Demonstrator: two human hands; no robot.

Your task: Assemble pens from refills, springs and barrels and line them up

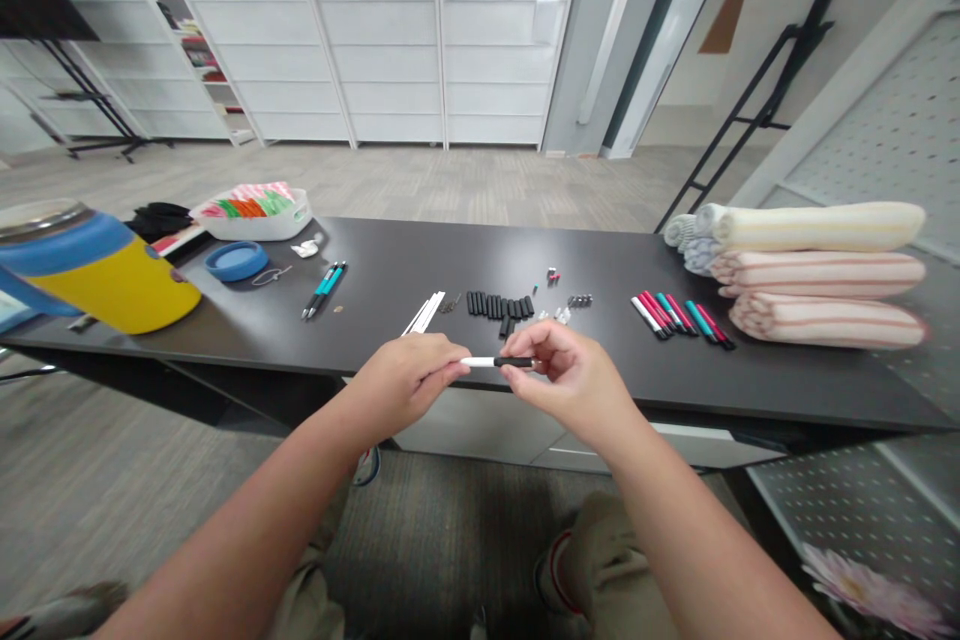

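Observation:
Between my hands, above the desk's front edge, a pen part [480,361] lies level, white on the left and with a black grip [513,362] on the right. My left hand [409,375] pinches its white end; my right hand [559,370] has thumb and fingers closed on the black end. Just beyond are several black grips [499,305] in a row, thin white sticks [426,313] and small dark springs [450,303]. Small clear pieces [562,316] and metal tips [580,301] lie near my right fingers. Coloured pen barrels [679,313] lie farther right.
Assembled pens [325,290] lie on the dark desk [390,260] at left, near a blue lid [235,261], a white basket [296,216] of colourful packets and a large yellow-blue mug [127,270]. Rolled towels [821,272] are stacked on the right.

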